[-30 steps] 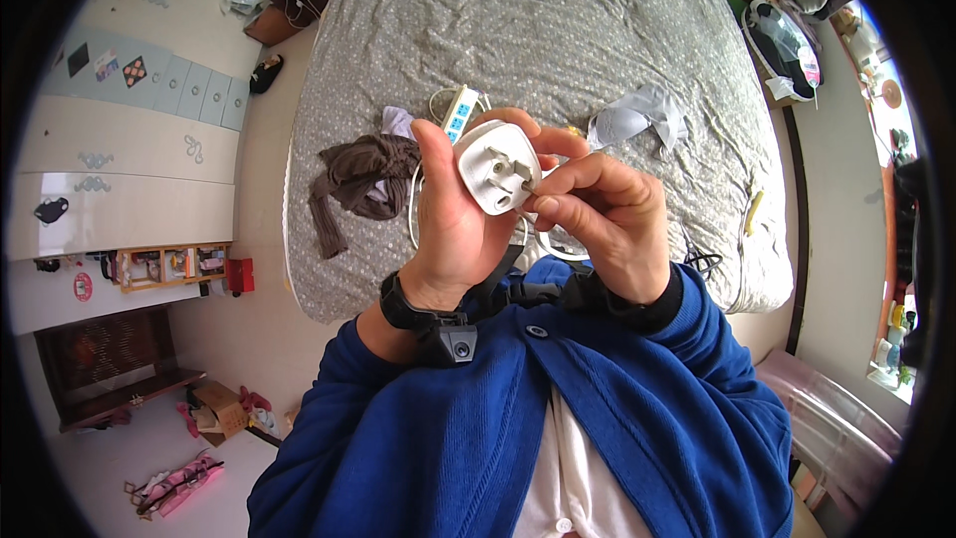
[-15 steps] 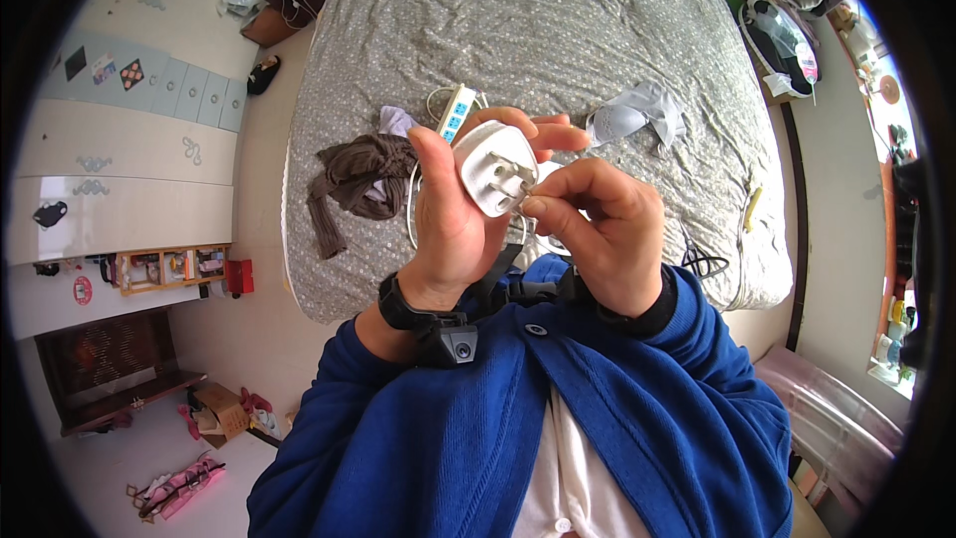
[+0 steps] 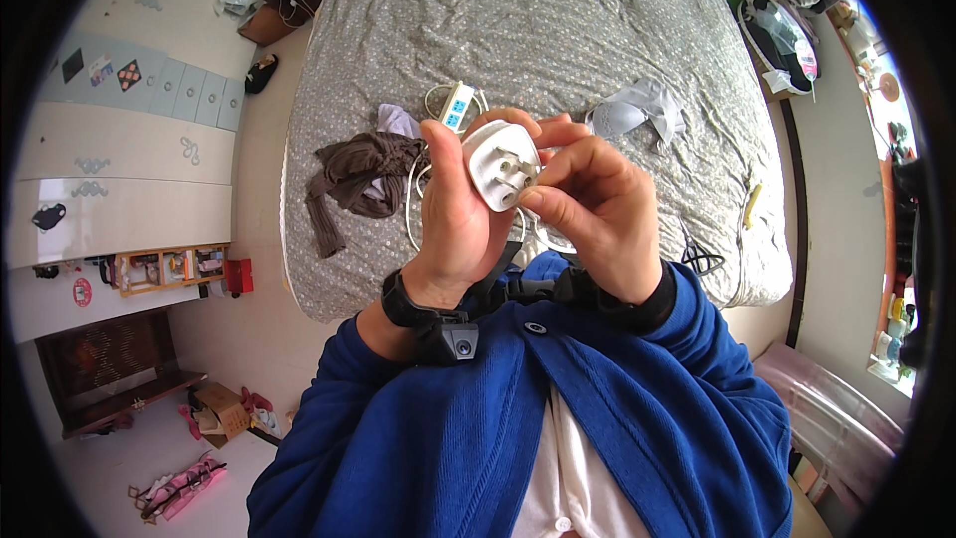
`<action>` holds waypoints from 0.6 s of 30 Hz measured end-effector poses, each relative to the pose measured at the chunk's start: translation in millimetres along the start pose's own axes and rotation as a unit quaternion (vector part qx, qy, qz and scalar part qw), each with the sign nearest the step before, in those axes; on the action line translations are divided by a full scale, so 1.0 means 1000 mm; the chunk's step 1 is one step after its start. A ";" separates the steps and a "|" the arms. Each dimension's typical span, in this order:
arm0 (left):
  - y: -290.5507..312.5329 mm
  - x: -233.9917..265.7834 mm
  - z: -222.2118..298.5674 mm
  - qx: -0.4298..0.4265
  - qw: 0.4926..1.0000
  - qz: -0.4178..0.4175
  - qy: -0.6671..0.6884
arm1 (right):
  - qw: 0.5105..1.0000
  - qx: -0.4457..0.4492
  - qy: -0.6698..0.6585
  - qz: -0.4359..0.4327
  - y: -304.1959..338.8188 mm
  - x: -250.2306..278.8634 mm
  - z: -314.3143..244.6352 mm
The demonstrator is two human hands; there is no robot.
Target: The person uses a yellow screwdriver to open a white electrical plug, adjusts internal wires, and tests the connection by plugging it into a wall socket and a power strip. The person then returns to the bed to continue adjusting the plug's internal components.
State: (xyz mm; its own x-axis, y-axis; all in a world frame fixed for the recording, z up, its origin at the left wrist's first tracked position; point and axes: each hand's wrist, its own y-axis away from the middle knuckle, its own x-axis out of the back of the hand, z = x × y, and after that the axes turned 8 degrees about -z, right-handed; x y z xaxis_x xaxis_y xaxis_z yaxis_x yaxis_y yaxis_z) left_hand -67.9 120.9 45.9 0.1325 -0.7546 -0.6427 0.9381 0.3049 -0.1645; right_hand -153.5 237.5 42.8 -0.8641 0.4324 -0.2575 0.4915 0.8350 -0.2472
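Note:
A white electrical plug point(image 3: 503, 166) rests in my left hand point(image 3: 456, 209), its pinned face turned up toward me. My left thumb stands along one side of it, and the fingers curl behind it. At the plug's right edge, my right hand point(image 3: 607, 201) has thumb and forefinger bent in a pinch, touching the rim. Whatever small thing those fingertips hold, if any, is too small to make out. Beyond the hands lies a white power strip point(image 3: 457, 106) with blue sockets, partly hidden by my left fingers. White cable point(image 3: 410, 214) loops on the bed beside my left hand.
The bed point(image 3: 478, 20) has a grey patterned cover. Brown knitted clothing point(image 3: 363, 174) lies left of my hands, and a pale grey bra point(image 3: 634, 112) lies to the far right. A black cable point(image 3: 703, 257) is coiled near my right sleeve. A wardrobe point(image 3: 129, 139) stands at left.
My right hand has shifted slightly toward its pinch at the plug's edge. The plug has moved a little right in my left hand and covers more of the power strip.

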 end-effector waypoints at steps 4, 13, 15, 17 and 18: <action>-0.001 -0.003 0.000 -0.010 0.999 0.009 0.041 | 0.992 -0.036 -0.119 0.006 -0.002 -0.002 -0.001; -0.002 0.006 -0.003 -0.031 0.997 0.019 -0.063 | 0.980 -0.121 -0.146 -0.051 -0.002 0.006 -0.005; -0.002 0.008 -0.005 -0.025 0.997 0.010 -0.069 | 0.977 -0.128 -0.163 -0.057 -0.002 0.007 -0.003; -0.001 0.008 -0.005 -0.019 0.997 0.007 -0.075 | 0.974 -0.132 -0.173 -0.062 -0.002 0.008 -0.002; -0.001 0.008 -0.005 -0.017 0.997 0.007 -0.077 | 0.974 -0.132 -0.174 -0.064 -0.002 0.008 -0.002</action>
State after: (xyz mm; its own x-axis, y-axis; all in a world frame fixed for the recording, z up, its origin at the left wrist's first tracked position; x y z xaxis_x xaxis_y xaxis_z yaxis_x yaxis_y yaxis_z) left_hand -69.6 117.1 36.8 0.1953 -0.8297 -0.5229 0.9246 0.3336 -0.1840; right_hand -161.8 240.1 43.0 -0.8049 0.2158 -0.5528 0.2975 0.9528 -0.0611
